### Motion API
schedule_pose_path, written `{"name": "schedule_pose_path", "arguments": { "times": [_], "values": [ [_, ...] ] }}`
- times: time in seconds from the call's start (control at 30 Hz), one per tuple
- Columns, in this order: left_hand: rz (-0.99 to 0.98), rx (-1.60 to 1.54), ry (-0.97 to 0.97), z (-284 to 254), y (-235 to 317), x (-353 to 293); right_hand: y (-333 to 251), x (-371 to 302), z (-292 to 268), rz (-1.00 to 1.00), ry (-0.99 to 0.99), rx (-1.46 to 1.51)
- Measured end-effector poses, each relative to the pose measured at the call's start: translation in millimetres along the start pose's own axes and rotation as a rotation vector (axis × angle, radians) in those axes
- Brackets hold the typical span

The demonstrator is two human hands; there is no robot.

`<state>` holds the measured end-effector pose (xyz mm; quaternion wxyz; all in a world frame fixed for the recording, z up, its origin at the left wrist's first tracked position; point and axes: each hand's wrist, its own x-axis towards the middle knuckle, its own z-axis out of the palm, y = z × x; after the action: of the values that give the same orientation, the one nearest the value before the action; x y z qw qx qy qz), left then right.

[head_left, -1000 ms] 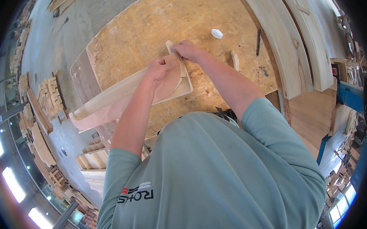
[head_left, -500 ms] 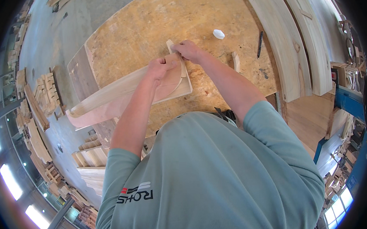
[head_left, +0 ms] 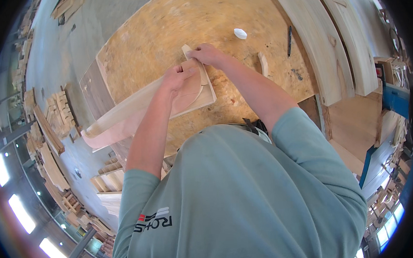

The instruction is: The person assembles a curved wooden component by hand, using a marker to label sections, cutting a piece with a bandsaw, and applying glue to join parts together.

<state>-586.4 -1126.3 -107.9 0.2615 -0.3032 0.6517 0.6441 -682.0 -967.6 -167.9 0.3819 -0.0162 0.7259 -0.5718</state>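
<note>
Head view: I log the long board (head_left: 127, 105) lying over a pinkish sheet (head_left: 110, 132) on the left of the table (head_left: 165, 29), left hand (head_left: 174, 79) curled on its right end, gripping or merely pressing, I can't tell. Right hand (head_left: 207, 55), fingers closed, pinches the far tip of a narrow strip (head_left: 203, 74) across that end. I judge the work partway: strip placed, no fastening visible, curved block (head_left: 263, 64) loose to the right.
</note>
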Motion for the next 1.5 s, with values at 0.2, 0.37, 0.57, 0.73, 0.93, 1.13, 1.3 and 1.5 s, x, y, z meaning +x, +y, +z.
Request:
{"name": "schedule_pose_path", "arguments": {
  "times": [0.2, 0.37, 0.57, 0.73, 0.93, 1.13, 1.3, 1.5],
  "values": [
    [0.053, 0.037, -0.02, -3.9, -7.0, 5.3, 6.2, 4.6, 8.4, -0.014, 0.105, 0.031],
    [0.06, 0.087, -0.051, -3.0, -3.7, 3.2, 10.5, 10.7, 9.3, -0.026, 0.11, 0.064],
    [0.03, 0.11, -0.01, -1.2, -3.6, -0.5, 0.3, 16.6, 0.4, 0.003, 0.212, 0.122],
    [0.034, 0.104, 0.005, -7.9, -10.7, 3.7, -5.4, 9.9, -12.8, -0.053, 0.281, -0.021],
    [0.061, 0.048, -0.014, -5.9, -11.3, 6.6, -8.0, -5.1, -35.0, -0.068, 0.396, 0.088],
    [0.06, 0.11, 0.059, -5.8, -10.8, 5.6, -14.0, -36.7, -41.2, -0.22, 0.45, 0.172],
    [0.113, 0.202, 0.094, 2.5, -10.2, 0.2, 8.0, -49.7, -48.8, -0.418, 0.59, 0.212],
    [0.098, 0.207, 0.123, 2.0, -16.2, -2.3, 18.3, -133.2, -66.2, -0.364, 0.47, 0.448]
  ]
}}
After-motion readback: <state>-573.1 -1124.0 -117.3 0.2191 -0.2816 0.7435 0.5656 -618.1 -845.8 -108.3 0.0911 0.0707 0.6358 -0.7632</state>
